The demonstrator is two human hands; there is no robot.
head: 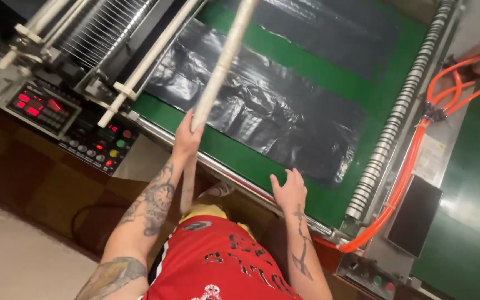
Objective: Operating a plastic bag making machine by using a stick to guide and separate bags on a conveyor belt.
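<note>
White rod (221, 65), long and pale, runs slantwise from the top of the view down past the machine's edge, its lower end dropping below the left hand (186, 136) toward the person's red shirt (218, 261). That hand is wrapped around the rod partway along it, fingers closed tight on the shaft, the tattooed forearm reaching up from below. The rod crosses above a green conveyor bed (340, 83) on which black plastic film (262, 105) lies flat and wrinkled, shining in places. The right hand (289, 189) rests at the near edge of the bed, fingers spread and lightly bent, fingertips touching or just short of the film's near border; the blur makes it hard to say which. A metal rail (234, 175) runs along the bed's near side between the two hands. To the left sits a dark control panel (93, 141) with red lit displays and coloured buttons, and above it white rollers (140, 72) lie across the machine. On the right a ribbed grey hose (395, 119) lines the bed, with orange tubes (418, 150) curving beside it
</note>
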